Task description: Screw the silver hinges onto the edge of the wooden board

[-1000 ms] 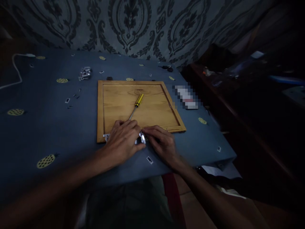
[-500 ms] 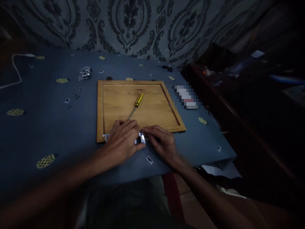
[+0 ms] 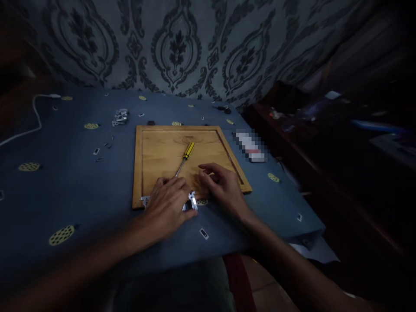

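A square wooden panel (image 3: pixel 162 147) with a raised frame lies flat on a blue cloth-covered table (image 3: pixel 65 186). On it rests a screwdriver (image 3: pixel 185 157) with a yellow and black handle. My left hand (image 3: pixel 169 206) presses down on a small metal hinge (image 3: pixel 191 203) at the panel's near edge. My right hand (image 3: pixel 222 186) hovers over the near right part of the panel, fingers apart and holding nothing, its fingertips a short way from the screwdriver's tip.
A heap of metal hinges (image 3: pixel 121 116) lies at the back left, with small screws and metal bits (image 3: pixel 104 147) scattered nearby. A white cable (image 3: pixel 30 125) runs at far left. A dark cabinet (image 3: pixel 325 164) stands right of the table edge.
My right hand has let go of the hinge and lifted onto the panel toward the screwdriver. The left hand stays on the hinge. The view has tilted slightly.
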Demonstrator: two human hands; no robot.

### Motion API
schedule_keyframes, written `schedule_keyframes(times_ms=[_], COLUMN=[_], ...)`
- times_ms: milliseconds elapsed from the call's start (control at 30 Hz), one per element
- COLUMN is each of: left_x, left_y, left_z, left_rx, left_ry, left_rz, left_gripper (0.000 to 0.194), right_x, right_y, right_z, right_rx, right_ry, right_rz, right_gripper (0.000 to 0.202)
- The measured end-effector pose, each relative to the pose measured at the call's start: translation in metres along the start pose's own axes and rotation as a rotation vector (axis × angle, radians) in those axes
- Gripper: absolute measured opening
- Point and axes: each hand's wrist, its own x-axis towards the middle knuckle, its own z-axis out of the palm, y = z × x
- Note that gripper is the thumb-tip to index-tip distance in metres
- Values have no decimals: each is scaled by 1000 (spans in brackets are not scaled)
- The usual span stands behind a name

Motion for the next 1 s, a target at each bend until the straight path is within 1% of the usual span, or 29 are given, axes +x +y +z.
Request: schedule_keyframes(times_ms=[67,133,167,233,300,400,467,533,667,733,767,800,833,933,1000], left_x=[0,-1,-1,0,0,0,0,1,1,0,0,0,1,1,1], left_y=[1,1,1,1,0,-1,-1,-1,-2,-3,-4,-5,-5,-6,-7], left_z=[0,-1,-1,0,1,1,1,0,1,3,4,4,5,6,6], left_rx=[-18,-32,-35,-33,-28,-13,2,16,12,1,-1,2,7,27,34], left_ry=[-2,-16,-22,-14,11,19,4,-6,-16,-1,11,23,30,29,27], left_rz=[-7,-16,-21,-19,1,17,7,-7,2,17,22,23,22,18,22], left_gripper=[25,24,24,24,25,26,26,27,27,25,25,25,25,27,27], right_x=[29,56,68,86,97,106,107,103,81,63,53,43,33,8,-1], right_y=[0,-1,-2,-3,-5,-5,-5,-4,-9,-16,-21,-26,-32,-47,-52], right_z=[1,5,8,14,20,25,25,20,-1,-13,-18,-22,-25,-26,-22], right_rx=[-40,-100,-134,-197,-238,-238,-197,-124,76,181,320,415,453,459,465], right_ry=[-37,-84,-98,-110,-124,-127,-96,-27,149,219,272,286,284,285,275], right_rz=[56,119,151,213,260,294,289,257,141,56,-46,-110,-126,-111,-101], right_gripper=[30,35,37,33,33,37,31,23,21,28,33,36,36,29,27])
